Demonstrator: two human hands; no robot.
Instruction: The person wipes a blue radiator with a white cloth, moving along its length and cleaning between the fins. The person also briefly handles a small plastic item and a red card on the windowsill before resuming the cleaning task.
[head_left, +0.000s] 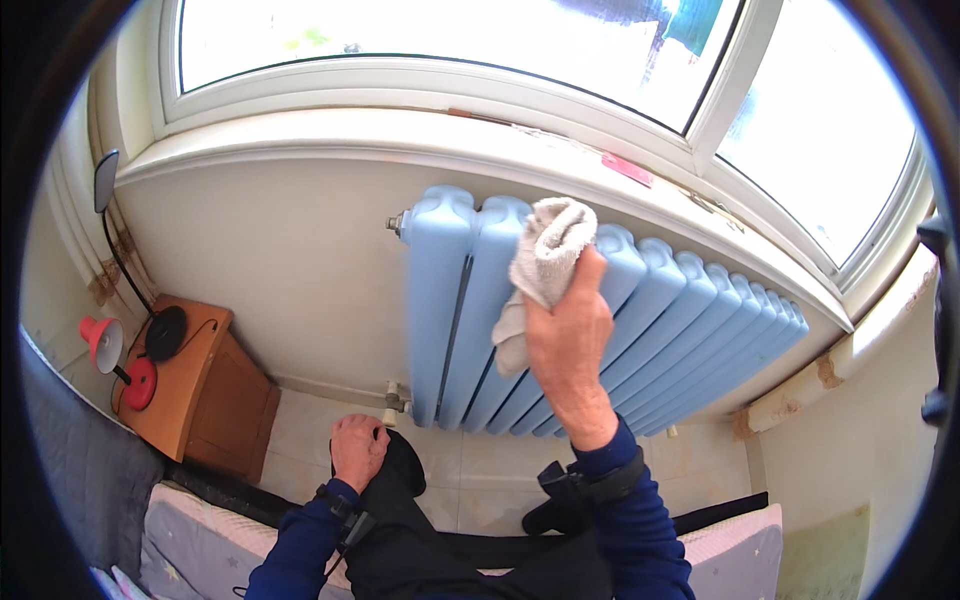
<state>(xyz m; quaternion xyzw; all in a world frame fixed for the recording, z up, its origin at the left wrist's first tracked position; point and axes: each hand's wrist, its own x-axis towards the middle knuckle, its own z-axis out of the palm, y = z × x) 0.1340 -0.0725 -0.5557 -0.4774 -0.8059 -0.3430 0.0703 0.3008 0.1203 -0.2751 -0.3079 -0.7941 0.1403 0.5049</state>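
Note:
My right hand (571, 337) grips a bunched, light grey-beige terry cloth (551, 251). The cloth is in front of the upper part of a pale blue column radiator (441, 285), near its left end, and hides the tops of some columns. Whether it presses on the metal is hard to tell. Below and to the left, my left hand (358, 448) rests on my knee in dark trousers (401, 517), holding nothing. Both wrists carry a black strap with a small device.
Above the radiator runs a white windowsill (337, 135) with a pink item (627, 169) and thin sticks or cords. At left, a wooden cabinet (225, 405) bears a red lamp (140, 382) and a black-based stand (166, 334). A radiator valve (391, 401) sits near my left hand. Beneath me is a bed (195, 547).

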